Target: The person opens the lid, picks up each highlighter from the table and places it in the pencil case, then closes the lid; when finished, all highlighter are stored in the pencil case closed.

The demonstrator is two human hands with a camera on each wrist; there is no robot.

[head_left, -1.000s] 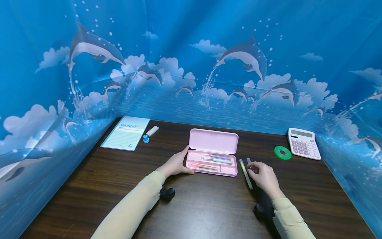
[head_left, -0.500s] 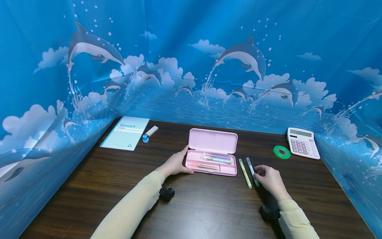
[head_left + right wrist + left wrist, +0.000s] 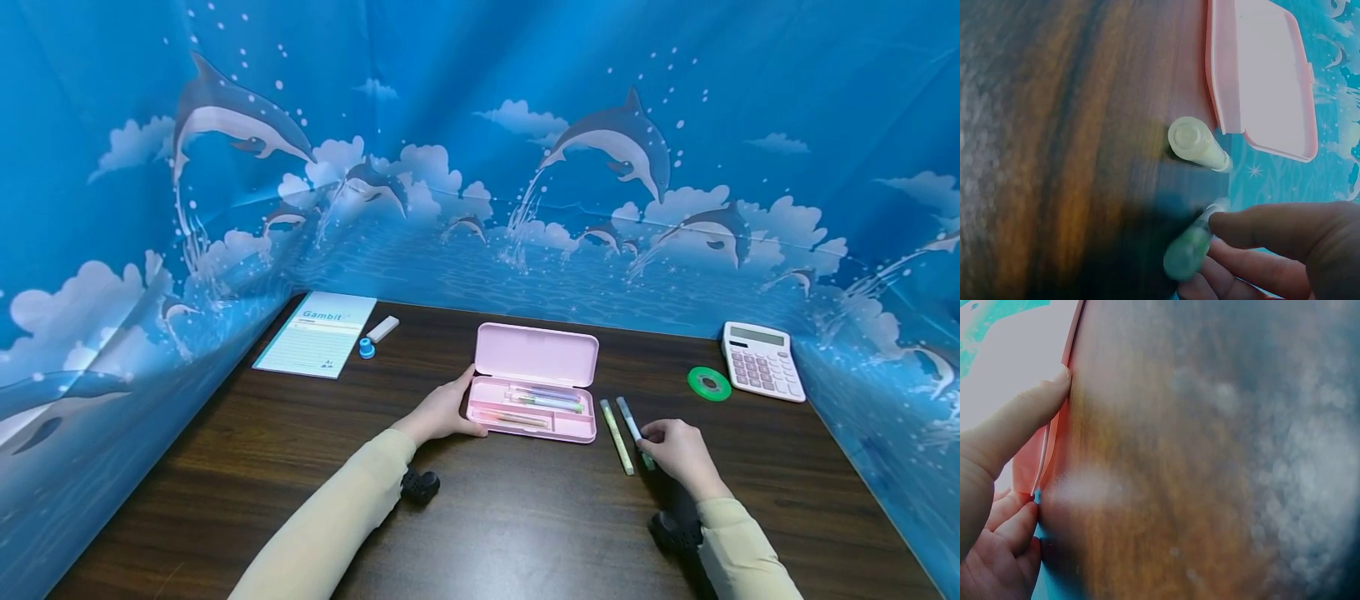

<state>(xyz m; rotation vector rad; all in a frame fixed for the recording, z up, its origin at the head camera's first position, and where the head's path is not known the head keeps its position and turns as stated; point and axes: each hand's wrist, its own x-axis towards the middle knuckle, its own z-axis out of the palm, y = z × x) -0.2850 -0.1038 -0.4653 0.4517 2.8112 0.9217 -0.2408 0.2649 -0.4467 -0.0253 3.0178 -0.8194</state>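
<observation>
Pens lie in two places around the pink pencil case, which sits open near the middle of the dark wooden worktop with its lid tipped back toward the dolphin backdrop. Several pens rest inside the tray of the case. Two more lie side by side on the worktop just to the right of the case: a yellow-green pen nearest it, and a blue-green pen just beyond.

The right hand is at the near end of the blue-green pen. Its fingers are curled, with the tips pinching the pen at its green cap, as the right wrist view shows; the pen looks to be low against the worktop, though whether it is lifted clear I cannot tell. The yellow-green pen lies free beside it, touched by nothing.

The left hand is on the left end of the case. The thumb lies straight along the raised edge and the other fingers curl round the bottom corner, a hold that probably steadies the light case so it does not slide while the other hand works beside it.

Far left of the case, near the back corner, lie a pale notebook, a small blue cap-like piece and a white eraser. Far right of the case sit a green roll of tape and a white calculator.
</observation>
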